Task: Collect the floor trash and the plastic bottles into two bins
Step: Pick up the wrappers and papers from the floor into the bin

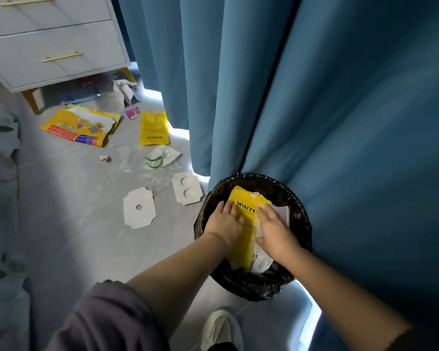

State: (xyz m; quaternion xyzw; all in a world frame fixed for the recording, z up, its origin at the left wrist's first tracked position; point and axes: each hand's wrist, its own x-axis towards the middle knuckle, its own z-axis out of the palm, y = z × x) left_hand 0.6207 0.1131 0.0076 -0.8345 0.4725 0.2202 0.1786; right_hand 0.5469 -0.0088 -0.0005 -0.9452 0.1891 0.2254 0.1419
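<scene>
A round bin with a black liner (297, 211) stands on the floor against the blue curtain. Inside it lies a yellow plastic bag (245, 239) on top of white paper scraps. My left hand (224, 222) and my right hand (276, 230) both rest flat on the yellow bag, fingers spread, pressing on it from either side. On the floor to the left lie more trash: two white cardboard cutouts (139, 211) (187, 191), clear plastic film (157, 179), a white bag with green handles (161, 156), another yellow bag (153, 128) and a large yellow printed bag (80, 126).
A white drawer cabinet on yellow legs (53, 46) stands at the back left, with boxes and wrappers (117, 93) under and beside it. Blue curtains (340, 97) hang right behind the bin. My white shoe (221, 328) is just in front of the bin.
</scene>
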